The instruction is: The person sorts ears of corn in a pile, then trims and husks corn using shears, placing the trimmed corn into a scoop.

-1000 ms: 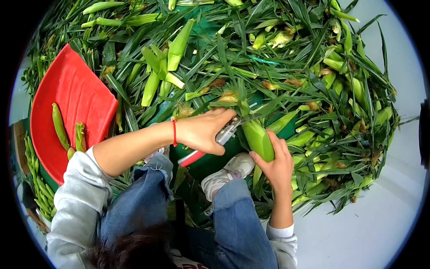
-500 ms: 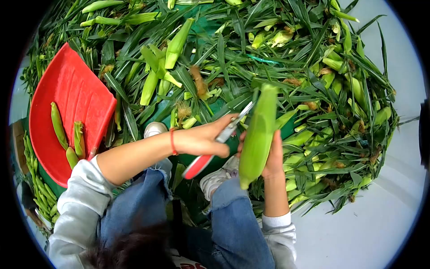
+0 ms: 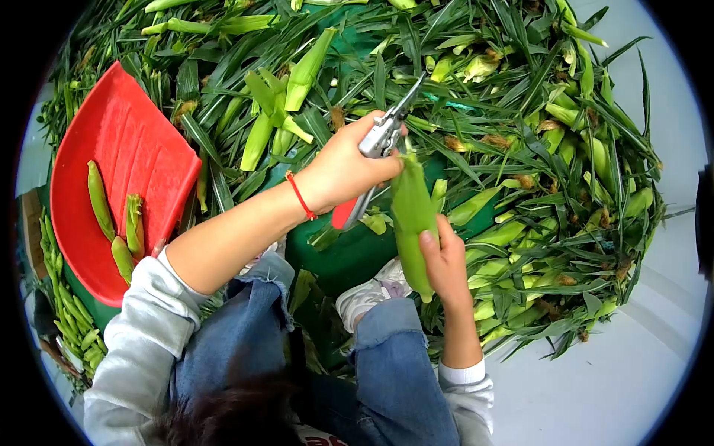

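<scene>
Presumably for steadiness, the right hand (image 3: pixel 446 260) was wrapped low around the corn ear (image 3: pixel 413 215), toward three o'clock of centre; the left hand (image 3: pixel 346 167), curled around shears (image 3: pixel 381 138) at the ear's upper end, pointed their blades (image 3: pixel 407 99) toward one o'clock, apparently clear of it.

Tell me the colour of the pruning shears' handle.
The pruning shears' handle shows red and grey below the left hand, best seen in the head view.

Shovel blade (image 3: pixel 130 141) on the left, corn ears (image 3: pixel 99 199) in it; corn heap (image 3: pixel 573 223) on the right; pruning shears (image 3: pixel 381 137) between
</scene>
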A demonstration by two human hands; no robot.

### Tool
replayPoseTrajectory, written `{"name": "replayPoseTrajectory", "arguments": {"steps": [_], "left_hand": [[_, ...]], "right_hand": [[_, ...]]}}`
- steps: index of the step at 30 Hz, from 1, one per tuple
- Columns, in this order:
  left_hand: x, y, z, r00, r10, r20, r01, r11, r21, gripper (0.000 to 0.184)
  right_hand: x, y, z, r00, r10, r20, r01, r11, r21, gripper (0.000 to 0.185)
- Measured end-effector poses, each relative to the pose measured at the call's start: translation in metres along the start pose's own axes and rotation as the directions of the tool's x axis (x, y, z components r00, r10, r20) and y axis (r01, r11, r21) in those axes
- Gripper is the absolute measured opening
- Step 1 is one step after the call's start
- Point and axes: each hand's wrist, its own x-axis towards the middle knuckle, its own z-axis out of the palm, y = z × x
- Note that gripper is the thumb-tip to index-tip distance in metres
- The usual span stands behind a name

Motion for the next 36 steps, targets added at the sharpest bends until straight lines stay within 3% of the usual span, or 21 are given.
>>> {"name": "replayPoseTrajectory", "arguments": {"steps": [1,4,6,11,14,17,18,20,22,23,24,25,26,28,29,32,34,35,36], "left_hand": [[-0.001,0.001,0.001,0.999,-0.049,-0.022,0.048,0.997,-0.066,0.035],[-0.004,0.004,0.003,0.983,-0.177,-0.051,0.158,0.952,-0.260,0.031],[-0.005,0.008,0.003,0.974,-0.224,-0.037,0.191,0.897,-0.400,0.029],[-0.006,0.020,0.001,0.993,-0.111,-0.048,0.105,0.987,-0.125,0.031],[0.003,0.005,-0.007,0.999,-0.041,-0.022,0.045,0.971,0.234,0.032],[0.006,-0.004,-0.003,0.952,-0.294,-0.086,0.270,0.937,-0.221,0.027],[0.005,-0.005,-0.001,0.919,-0.388,-0.069,0.341,0.870,-0.356,0.026],[0.004,-0.009,0.002,0.904,-0.426,-0.022,0.353,0.776,-0.523,0.026],[0.000,-0.016,0.006,0.926,-0.378,0.015,0.288,0.679,-0.675,0.028],[-0.004,-0.015,0.010,0.948,-0.303,0.097,0.261,0.567,-0.782,0.028],[-0.006,-0.014,0.011,0.963,-0.212,0.169,0.248,0.437,-0.865,0.029],[-0.006,-0.019,0.004,0.959,-0.089,0.267,0.281,0.376,-0.883,0.031],[-0.007,-0.015,0.001,0.935,0.041,0.352,0.322,0.317,-0.892,0.033],[-0.013,-0.009,0.002,0.954,0.014,0.300,0.277,0.346,-0.897,0.038],[-0.015,-0.007,0.003,0.951,0.042,0.308,0.282,0.297,-0.912,0.036],[-0.015,0.005,0.000,0.978,0.000,0.207,0.176,0.526,-0.832,0.032],[-0.017,0.021,-0.005,0.967,-0.044,0.249,0.210,0.687,-0.696,0.041],[-0.018,0.024,-0.010,0.962,-0.060,0.267,0.221,0.747,-0.627,0.042],[-0.017,0.025,-0.017,0.956,-0.078,0.283,0.229,0.800,-0.554,0.044]], "right_hand": [[-0.001,-0.003,0.001,0.999,-0.020,-0.030,0.018,0.998,-0.060,0.050],[0.002,-0.011,0.014,0.951,-0.285,-0.121,0.242,0.928,-0.283,0.061],[0.010,-0.012,0.030,0.950,-0.263,-0.170,0.216,0.943,-0.253,0.065],[0.013,-0.004,0.039,0.899,-0.279,-0.337,0.173,0.935,-0.311,0.060],[0.011,0.002,0.041,0.875,-0.318,-0.364,0.144,0.890,-0.432,0.060],[0.014,0.007,0.043,0.849,-0.367,-0.381,0.136,0.847,-0.514,0.061],[0.013,0.009,0.047,0.854,-0.317,-0.413,0.127,0.896,-0.425,0.061],[0.019,0.009,0.056,0.861,-0.222,-0.458,0.121,0.963,-0.239,0.061],[0.024,0.004,0.061,0.916,-0.028,-0.401,0.102,0.981,0.165,0.066],[0.026,0.002,0.067,0.948,0.062,-0.311,0.119,0.840,0.529,0.068],[0.028,0.002,0.074,0.974,0.106,-0.199,0.104,0.573,0.813,0.070],[0.025,0.005,0.078,0.992,0.073,-0.103,0.063,0.418,0.906,0.069],[0.024,0.003,0.080,0.999,0.001,-0.052,0.049,0.301,0.952,0.071],[0.028,0.000,0.071,0.988,-0.146,0.054,-0.012,0.278,0.961,0.073],[0.027,-0.003,0.071,0.994,-0.104,0.033,0.002,0.320,0.947,0.073],[0.025,-0.004,0.070,0.999,0.016,-0.029,0.017,0.494,0.869,0.074],[0.027,0.004,0.060,0.994,0.077,-0.073,0.005,0.654,0.756,0.077],[0.024,0.005,0.056,0.992,0.068,-0.108,0.030,0.700,0.713,0.064],[0.024,0.008,0.052,0.987,0.131,-0.091,0.006,0.537,0.844,0.058]]}}
